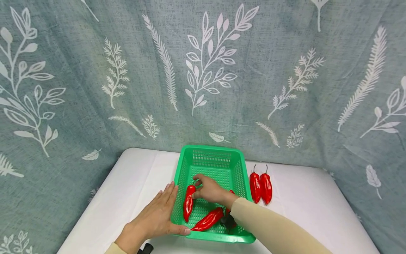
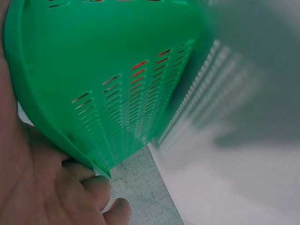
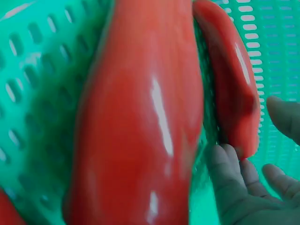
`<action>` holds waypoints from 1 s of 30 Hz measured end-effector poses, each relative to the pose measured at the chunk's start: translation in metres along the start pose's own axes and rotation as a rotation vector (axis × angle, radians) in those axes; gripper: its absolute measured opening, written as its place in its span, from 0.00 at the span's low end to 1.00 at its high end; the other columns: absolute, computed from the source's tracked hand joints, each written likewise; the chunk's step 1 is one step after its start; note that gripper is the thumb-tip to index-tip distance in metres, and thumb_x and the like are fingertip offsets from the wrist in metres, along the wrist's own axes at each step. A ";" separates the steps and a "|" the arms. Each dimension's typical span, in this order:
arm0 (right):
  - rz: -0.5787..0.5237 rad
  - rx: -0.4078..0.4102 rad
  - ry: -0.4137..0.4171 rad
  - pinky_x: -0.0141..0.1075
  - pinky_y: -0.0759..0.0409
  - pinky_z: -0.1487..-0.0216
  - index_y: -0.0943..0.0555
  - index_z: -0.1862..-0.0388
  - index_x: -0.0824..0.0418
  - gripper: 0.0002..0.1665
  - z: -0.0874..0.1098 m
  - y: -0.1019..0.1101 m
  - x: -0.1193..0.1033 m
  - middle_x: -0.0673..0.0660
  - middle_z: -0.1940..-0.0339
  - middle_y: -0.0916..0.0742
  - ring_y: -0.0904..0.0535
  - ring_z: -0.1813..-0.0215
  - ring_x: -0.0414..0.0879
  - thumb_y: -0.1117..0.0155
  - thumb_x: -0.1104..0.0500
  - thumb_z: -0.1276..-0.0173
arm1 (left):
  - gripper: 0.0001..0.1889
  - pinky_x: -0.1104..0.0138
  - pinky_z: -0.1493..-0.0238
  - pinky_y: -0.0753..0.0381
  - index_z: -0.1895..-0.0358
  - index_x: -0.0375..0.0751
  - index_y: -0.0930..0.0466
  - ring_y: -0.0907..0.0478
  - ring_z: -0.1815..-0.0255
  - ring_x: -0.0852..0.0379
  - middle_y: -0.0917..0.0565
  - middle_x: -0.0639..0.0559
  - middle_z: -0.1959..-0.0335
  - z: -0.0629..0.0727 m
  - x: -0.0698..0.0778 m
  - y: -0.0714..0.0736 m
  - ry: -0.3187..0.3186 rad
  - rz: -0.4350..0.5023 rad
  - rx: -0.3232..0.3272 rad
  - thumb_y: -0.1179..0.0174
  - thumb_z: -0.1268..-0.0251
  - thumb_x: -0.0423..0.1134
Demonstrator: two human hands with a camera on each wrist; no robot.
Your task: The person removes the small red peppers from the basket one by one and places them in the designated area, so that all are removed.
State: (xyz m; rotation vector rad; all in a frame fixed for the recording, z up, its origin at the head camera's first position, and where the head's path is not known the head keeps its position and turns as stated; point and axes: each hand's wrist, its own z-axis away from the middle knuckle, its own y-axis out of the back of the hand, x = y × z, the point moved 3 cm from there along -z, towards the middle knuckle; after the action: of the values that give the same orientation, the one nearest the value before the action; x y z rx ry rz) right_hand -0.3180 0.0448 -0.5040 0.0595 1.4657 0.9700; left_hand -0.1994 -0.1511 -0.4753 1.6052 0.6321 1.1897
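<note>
Right hand [image 1: 210, 189] is reaching round the stem end of a red chili pepper [image 1: 188, 204], thumb and fingers standing apart, can't tell if touching; left hand [image 1: 158, 213] is spreading along the green plastic basket [image 1: 219, 237], fingers straight at left rim, thumb at near rim. Pepper is lying inside, beside left wall. Risks: glossy skin could be causing a slip; uneven pushing could be skewing the basket on the tabletop [image 1: 142, 173]. Stem is pointing away from the person, tip nearer, long axis running near-to-far, slightly slanted
</note>
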 end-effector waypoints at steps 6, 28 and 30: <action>-0.054 -0.009 -0.050 0.41 0.13 0.56 0.29 0.29 0.69 0.43 0.001 -0.014 0.001 0.64 0.44 0.14 0.14 0.58 0.48 0.20 0.59 0.38 | 0.74 0.42 0.16 0.43 0.17 0.27 0.48 0.52 0.12 0.38 0.49 0.33 0.14 0.000 0.001 -0.001 -0.004 0.001 0.004 0.41 0.52 0.88; -0.281 -0.142 -0.065 0.51 0.08 0.59 0.35 0.30 0.63 0.41 0.005 -0.030 -0.005 0.61 0.54 0.15 0.12 0.60 0.52 0.21 0.63 0.35 | 0.74 0.42 0.16 0.45 0.16 0.28 0.49 0.53 0.12 0.38 0.49 0.34 0.14 -0.001 -0.001 0.002 0.015 0.035 -0.003 0.39 0.53 0.87; -0.292 -0.134 -0.062 0.50 0.08 0.61 0.35 0.31 0.63 0.40 0.005 -0.030 -0.006 0.61 0.52 0.16 0.12 0.59 0.52 0.21 0.63 0.35 | 0.74 0.42 0.16 0.45 0.16 0.28 0.49 0.53 0.12 0.39 0.49 0.34 0.13 -0.002 -0.002 0.001 0.014 0.037 -0.008 0.39 0.53 0.87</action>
State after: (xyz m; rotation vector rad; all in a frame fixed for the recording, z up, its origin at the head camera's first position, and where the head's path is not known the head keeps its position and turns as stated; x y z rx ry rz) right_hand -0.2973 0.0253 -0.5159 -0.2149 1.3056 0.8174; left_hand -0.2019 -0.1518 -0.4753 1.6097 0.6080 1.2304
